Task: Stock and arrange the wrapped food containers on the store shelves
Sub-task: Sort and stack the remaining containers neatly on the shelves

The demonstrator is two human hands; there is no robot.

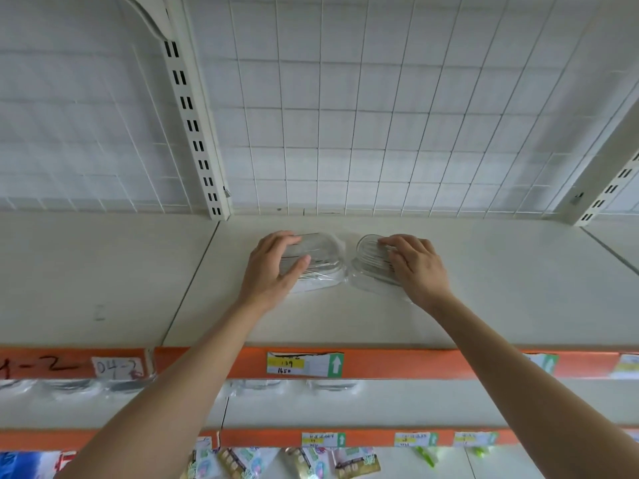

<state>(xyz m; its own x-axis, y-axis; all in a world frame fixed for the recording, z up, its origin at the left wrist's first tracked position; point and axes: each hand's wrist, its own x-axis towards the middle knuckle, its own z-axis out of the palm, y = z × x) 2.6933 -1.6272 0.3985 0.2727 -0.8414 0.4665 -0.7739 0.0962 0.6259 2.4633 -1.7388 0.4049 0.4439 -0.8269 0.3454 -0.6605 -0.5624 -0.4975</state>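
Your left hand (273, 267) grasps the left wrapped container (318, 261), fingers curled over its far edge and thumb against its near side. Your right hand (416, 266) rests on top of the right wrapped container (371, 262), fingers bent over its ribbed lid. Both containers sit on the top shelf (484, 288), side by side with wrap edges touching, just in front of the wire grid back panel (345, 115), well behind the shelf's orange price rail (415, 363).
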